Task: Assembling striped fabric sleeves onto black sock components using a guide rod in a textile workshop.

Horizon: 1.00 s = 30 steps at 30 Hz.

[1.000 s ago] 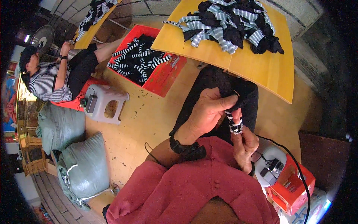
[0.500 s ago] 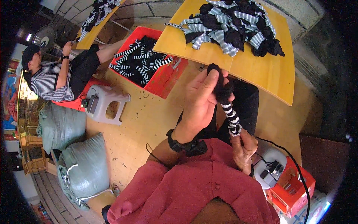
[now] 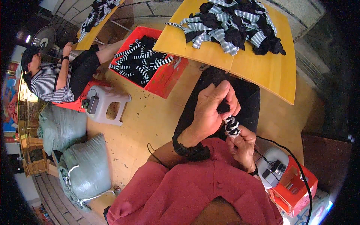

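Observation:
In front of my lap I hold a knitted, sock-like piece [image 3: 232,126], black at one end and black-and-white striped at the other. My left hand [image 3: 214,107] is closed round its black end, the thumb on top. The striped part is bunched up, and the fingers of my right hand [image 3: 242,147] pinch its lower end. On the yellow table [image 3: 258,79] ahead lies a heap of similar striped and black knitted pieces [image 3: 234,26]. A red crate [image 3: 163,84] left of the table holds more of them. My fingers hide part of the held piece.
A person [image 3: 54,77] in a striped shirt sits at the far left, beside a grey plastic stool [image 3: 107,103]. Stuffed grey-green sacks [image 3: 88,167] stand at my left. At my right are another stool [image 3: 272,157], a red crate [image 3: 300,195] and a black cable [image 3: 300,168].
My left hand has drawn down toward my right hand with the black end. The striped part, stretched longer before, is now shorter and bunched between my hands.

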Motion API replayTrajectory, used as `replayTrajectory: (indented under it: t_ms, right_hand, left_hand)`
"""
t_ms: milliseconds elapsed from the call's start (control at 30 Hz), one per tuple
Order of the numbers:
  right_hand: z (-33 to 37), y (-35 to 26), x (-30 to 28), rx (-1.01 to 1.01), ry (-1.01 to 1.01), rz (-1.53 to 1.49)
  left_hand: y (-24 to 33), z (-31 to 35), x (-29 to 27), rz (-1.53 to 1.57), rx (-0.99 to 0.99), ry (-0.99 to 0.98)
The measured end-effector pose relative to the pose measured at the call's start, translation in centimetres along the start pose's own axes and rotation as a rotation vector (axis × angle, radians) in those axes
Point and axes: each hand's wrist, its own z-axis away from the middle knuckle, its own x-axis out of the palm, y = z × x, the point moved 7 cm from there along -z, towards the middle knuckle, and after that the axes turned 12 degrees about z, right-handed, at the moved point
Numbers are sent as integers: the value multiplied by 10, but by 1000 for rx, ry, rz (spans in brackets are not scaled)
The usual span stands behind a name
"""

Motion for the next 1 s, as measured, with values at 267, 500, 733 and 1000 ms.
replayTrajectory:
  t_ms: [267, 500, 733, 1000]
  right_hand:
    - [-5, 11, 10, 187, -312, -470]
    - [-6, 1, 1, 107, -200, -287]
    - [15, 9, -28, 141, 2, 224]
    - [31, 9, -88, -185, 231, -153]
  left_hand:
    - [-8, 0, -8, -122, -62, -17]
    - [18, -1, -6, -144, 27, 85]
    - [67, -6, -35, -185, 303, 300]
    - [80, 2, -39, -184, 366, 261]
